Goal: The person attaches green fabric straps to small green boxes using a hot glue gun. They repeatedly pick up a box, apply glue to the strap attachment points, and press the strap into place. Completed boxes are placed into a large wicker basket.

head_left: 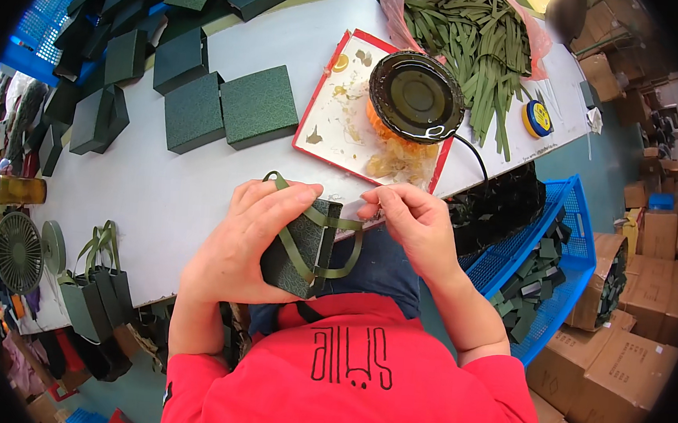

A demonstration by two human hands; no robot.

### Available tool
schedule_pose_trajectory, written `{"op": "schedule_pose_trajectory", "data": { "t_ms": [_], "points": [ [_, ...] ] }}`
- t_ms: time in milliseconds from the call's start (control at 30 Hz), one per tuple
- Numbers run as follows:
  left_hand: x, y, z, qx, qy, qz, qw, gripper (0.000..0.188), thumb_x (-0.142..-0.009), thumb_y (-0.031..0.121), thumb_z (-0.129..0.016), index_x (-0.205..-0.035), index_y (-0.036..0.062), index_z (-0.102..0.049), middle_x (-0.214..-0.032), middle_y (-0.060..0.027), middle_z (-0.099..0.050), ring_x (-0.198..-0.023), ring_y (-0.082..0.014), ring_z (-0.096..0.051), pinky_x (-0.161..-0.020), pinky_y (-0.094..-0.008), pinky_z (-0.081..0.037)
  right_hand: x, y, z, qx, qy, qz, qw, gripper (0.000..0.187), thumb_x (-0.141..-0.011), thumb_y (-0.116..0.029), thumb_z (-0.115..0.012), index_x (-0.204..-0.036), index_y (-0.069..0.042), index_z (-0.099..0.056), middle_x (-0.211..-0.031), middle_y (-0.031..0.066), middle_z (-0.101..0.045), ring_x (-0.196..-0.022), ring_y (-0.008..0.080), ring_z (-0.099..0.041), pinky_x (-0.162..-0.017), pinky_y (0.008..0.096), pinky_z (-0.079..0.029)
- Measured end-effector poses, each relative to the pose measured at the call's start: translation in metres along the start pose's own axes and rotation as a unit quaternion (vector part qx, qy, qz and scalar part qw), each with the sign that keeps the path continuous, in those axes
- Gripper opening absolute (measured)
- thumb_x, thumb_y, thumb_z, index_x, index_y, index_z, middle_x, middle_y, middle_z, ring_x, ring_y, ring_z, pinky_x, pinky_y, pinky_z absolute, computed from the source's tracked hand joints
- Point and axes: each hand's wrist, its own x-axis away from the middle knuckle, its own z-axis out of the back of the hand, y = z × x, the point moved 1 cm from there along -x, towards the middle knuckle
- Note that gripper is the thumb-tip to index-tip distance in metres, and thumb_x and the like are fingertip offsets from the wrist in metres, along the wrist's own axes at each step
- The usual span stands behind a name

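Note:
My left hand [247,233] is closed around a small dark green box [293,248] with a speckled surface, held tilted over the table's near edge. An olive green ribbon [350,261] loops out from the box on the right, and another loop of it rises by my left fingertips. My right hand [409,216] is closed in a pinch just right of the box, its fingertips close to the ribbon loop. Whatever those fingertips hold, if anything, is too small to make out.
A black round-topped heating pot [418,95] stands on a red-rimmed tray [315,104]. Beyond it, a pink bag [396,11] spills green ribbons [476,56]. Green boxes [260,105] fill the far left. Ribbon-handled bags [93,304] and a fan [18,252] stand left; a blue crate [576,252] sits right.

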Motion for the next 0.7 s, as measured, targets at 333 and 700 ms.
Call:
{"op": "schedule_pose_trajectory", "data": {
  "t_ms": [333,700],
  "points": [
    [-0.004,0.006,-0.002,-0.02,-0.003,-0.024,1.0,0.093,-0.056,0.023,-0.088,-0.139,0.0057,-0.048,-0.139,-0.0122,-0.056,-0.118,-0.0326,-0.054,-0.105,-0.0502,-0.035,0.006,0.007,-0.019,0.089,0.002,0.032,0.996,0.016,-0.089,-0.016,-0.074,-0.093,-0.001,-0.07,-0.069,-0.0039,-0.058,-0.057,0.001,-0.046,-0.052,0.0212,-0.037],
    [0.005,0.008,-0.001,-0.04,-0.004,-0.002,0.999,0.095,-0.057,0.026,-0.089,-0.14,0.006,-0.046,-0.139,-0.0139,-0.056,-0.121,-0.0343,-0.054,-0.105,-0.052,-0.034,0.009,0.008,-0.004,-0.284,0.028,-0.028,0.958,0.019,-0.098,-0.015,-0.064,-0.107,0.001,-0.071,-0.076,-0.0009,-0.066,-0.048,0.0017,-0.04,-0.045,0.0194,-0.032]
  ]
}}
